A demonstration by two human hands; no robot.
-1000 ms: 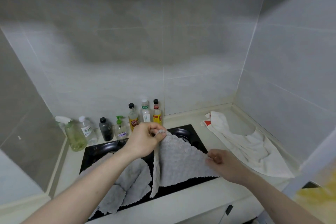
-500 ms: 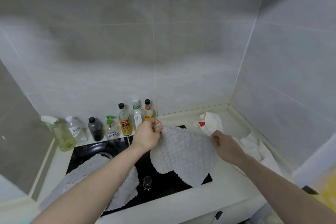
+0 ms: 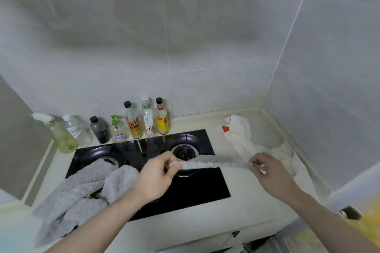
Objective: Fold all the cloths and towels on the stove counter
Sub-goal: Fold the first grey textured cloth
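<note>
a small grey nubbly microfibre cloth (image 3: 213, 163) hangs stretched edge-on between the two hands, raised above the right burner of the black glass two-burner gas hob (image 3: 205, 187); it shows only as a thin, slightly sagging band; the left hand (image 3: 157, 176) has its grip pinched on the cloth's left end, thumb and curled fingers closed around the bunched corner; the right hand (image 3: 269, 169) has its grip pinched on the right end, fingertips drawn together over the edge; both bare forearms reach in from the bottom of the view; on the left part of the hob, spilling over the left burner and down onto the cream desk (image 3: 205, 220), lies a rumpled heap of larger grey fluffy towels (image 3: 82, 193), unfolded, with the left forearm crossing just in front of it; on the right side of the desk, towards the corner of the walls, a thin white cloth with a red patch (image 3: 240, 133) lies crumpled and spread out, its near part running behind the right hand; along the back edge of the desk, against the pale grey tiled wall (image 3: 185, 47), stands a row of bottles: a pale green spray bottle (image 3: 59, 135) furthest left, a clear bottle with a white cap (image 3: 75, 129), a dark bottle with a black cap (image 3: 99, 130), a small clear pump bottle with a green top (image 3: 117, 129), then three tall condiment bottles (image 3: 148, 119) close together, two with yellow labels and one with a white label.
</note>
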